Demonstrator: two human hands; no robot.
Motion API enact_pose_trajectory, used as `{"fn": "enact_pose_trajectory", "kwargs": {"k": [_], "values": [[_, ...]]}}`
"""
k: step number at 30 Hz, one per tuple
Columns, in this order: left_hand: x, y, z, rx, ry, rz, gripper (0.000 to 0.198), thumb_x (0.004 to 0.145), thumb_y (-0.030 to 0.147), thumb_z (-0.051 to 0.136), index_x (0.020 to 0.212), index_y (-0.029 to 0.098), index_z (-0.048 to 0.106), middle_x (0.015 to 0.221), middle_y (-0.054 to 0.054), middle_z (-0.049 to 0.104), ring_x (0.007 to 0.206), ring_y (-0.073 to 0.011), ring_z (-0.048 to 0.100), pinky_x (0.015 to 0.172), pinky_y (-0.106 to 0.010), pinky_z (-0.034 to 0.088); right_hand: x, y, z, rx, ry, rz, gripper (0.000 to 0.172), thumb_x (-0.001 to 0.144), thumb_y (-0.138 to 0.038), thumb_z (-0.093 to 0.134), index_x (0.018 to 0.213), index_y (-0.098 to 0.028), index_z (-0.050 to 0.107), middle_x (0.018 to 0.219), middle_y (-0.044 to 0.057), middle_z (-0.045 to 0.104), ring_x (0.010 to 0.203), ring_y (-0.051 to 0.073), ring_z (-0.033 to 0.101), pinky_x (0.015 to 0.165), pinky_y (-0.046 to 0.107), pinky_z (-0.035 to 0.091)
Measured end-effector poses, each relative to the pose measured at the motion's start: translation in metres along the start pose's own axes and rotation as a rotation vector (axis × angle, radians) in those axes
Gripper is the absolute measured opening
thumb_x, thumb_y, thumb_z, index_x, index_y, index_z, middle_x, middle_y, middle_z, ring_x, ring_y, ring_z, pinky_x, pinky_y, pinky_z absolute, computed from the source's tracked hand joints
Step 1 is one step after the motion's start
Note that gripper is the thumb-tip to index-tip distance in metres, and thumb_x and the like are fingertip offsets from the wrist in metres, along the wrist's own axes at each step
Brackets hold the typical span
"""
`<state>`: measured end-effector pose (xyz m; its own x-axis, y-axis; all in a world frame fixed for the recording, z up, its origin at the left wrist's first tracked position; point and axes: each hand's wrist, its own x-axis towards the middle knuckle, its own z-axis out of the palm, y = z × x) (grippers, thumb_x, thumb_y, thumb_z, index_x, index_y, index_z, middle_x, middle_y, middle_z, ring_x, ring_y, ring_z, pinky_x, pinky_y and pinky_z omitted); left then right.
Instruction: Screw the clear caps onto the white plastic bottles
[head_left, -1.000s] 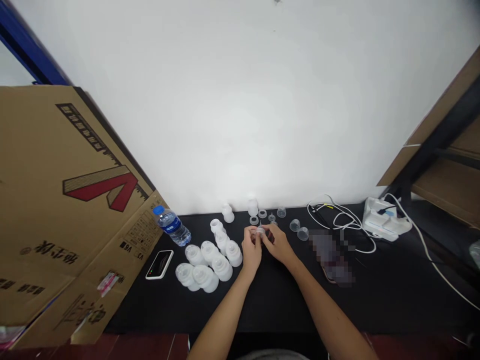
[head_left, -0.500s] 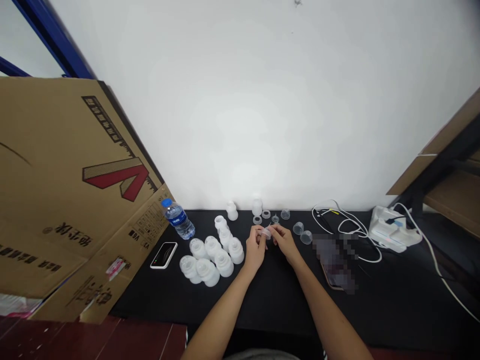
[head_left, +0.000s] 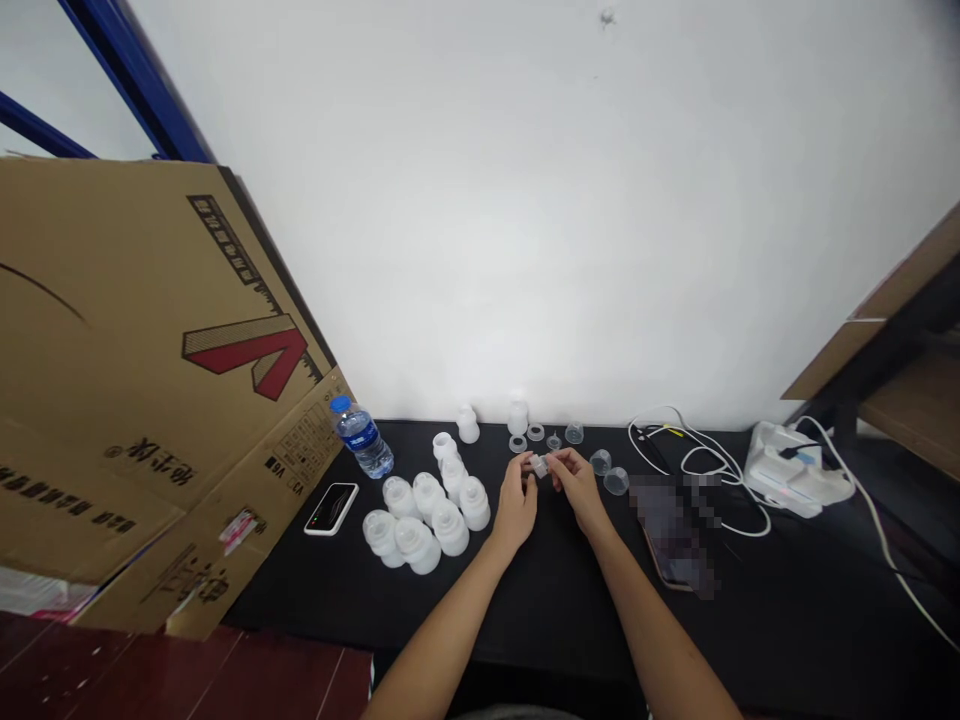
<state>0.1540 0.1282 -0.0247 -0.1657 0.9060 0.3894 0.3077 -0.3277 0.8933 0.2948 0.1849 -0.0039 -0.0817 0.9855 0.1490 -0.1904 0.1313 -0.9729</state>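
Left hand (head_left: 517, 505) and right hand (head_left: 577, 490) have eased apart, fingers (head_left: 559, 460) clamped together on a small clear plastic fitting (head_left: 538, 466).

Left hand (head_left: 516, 508), right hand (head_left: 579, 488), both pinching a small clear part (head_left: 539, 466) (probably plastic), white moulded pieces (head_left: 427, 515) nearby

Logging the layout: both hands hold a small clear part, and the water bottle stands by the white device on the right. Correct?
No: the head view shows the water bottle at the left end of the table, by the cardboard, not the white device.
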Motion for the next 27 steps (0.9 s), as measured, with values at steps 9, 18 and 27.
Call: {"fn": "enact_pose_trajectory", "kwargs": {"k": [9, 18, 27], "values": [[0.013, 0.0, 0.009, 0.29, 0.023, 0.054, 0.051, 0.109, 0.024, 0.04, 0.161, 0.024, 0.044, 0.167, -0.014, 0.046, 0.158, -0.0292, 0.041, 0.131, -0.058, 0.036, 0.007, 0.001, -0.011, -0.009, 0.294, -0.095, 0.043, 0.083, -0.064, 0.082, 0.084, -0.023, 0.068, 0.066, -0.001, 0.064, 0.05, 0.015, 0.05, 0.046, 0.029, 0.037], [0.08, 0.025, 0.021, 0.347, 0.116, 0.127, 0.04, 0.105, 0.028, 0.05, 0.14, 0.018, 0.064, 0.176, -0.018, 0.035, 0.157, -0.038, 0.043, 0.125, -0.061, 0.042, 0.012, 0.004, -0.018, 0.038, 0.388, -0.114, 0.042, 0.083, -0.065, 0.079, 0.085, -0.025, 0.066, 0.064, -0.002, 0.061, 0.049, 0.016, 0.048, 0.045, 0.029, 0.034], [0.076, 0.015, 0.013, 0.558, 0.097, 0.221, 0.033, 0.102, 0.021, 0.051, 0.129, 0.014, 0.068, 0.138, -0.021, 0.06, 0.134, -0.0372, 0.058, 0.113, -0.061, 0.05, 0.012, 0.005, -0.016, 0.075, 0.353, -0.12, 0.048, 0.084, -0.072, 0.078, 0.087, -0.025, 0.064, 0.072, 0.004, 0.074, 0.043, 0.016, 0.053, 0.039, 0.03, 0.037]]}}
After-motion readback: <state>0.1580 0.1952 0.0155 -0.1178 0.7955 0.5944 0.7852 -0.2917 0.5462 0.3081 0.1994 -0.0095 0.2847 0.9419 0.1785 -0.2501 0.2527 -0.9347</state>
